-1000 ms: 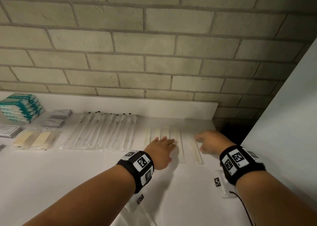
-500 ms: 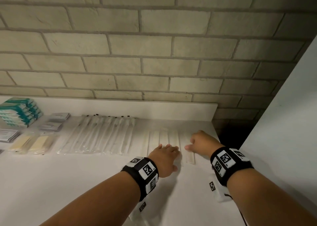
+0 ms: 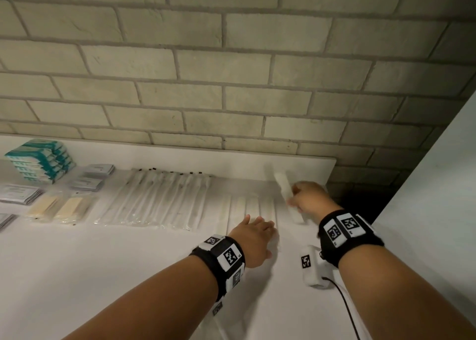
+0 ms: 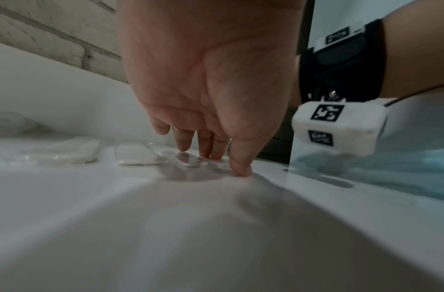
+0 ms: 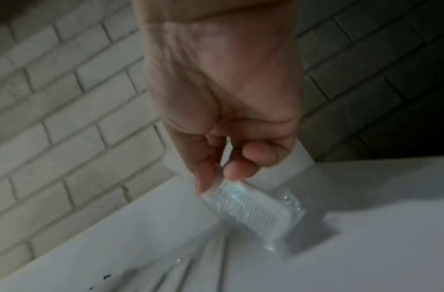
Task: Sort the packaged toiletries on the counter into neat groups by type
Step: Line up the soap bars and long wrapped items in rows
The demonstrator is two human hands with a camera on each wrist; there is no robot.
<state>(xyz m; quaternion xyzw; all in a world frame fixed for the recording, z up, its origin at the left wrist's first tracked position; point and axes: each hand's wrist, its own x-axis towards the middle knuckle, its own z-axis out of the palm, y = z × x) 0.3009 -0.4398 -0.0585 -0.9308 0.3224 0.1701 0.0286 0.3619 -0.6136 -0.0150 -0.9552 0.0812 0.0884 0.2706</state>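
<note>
Most groups already lie sorted at left of frame; our right hand [image 3: 307, 200] pinches one wrapped comb [image 5: 255, 209], our flat left hand [image 3: 253, 239] steadying the comb row [image 3: 247, 208] on the table [image 3: 103, 275].

Pale brick wall [image 3: 201, 81] with grey mortar runs right above the hands, pretty dimly lit. White counter [image 3: 90, 275] sits under them, and a plain white panel [image 3: 438, 198] stands off to the right with a dark gap [image 3: 360, 200] beside it.
</note>
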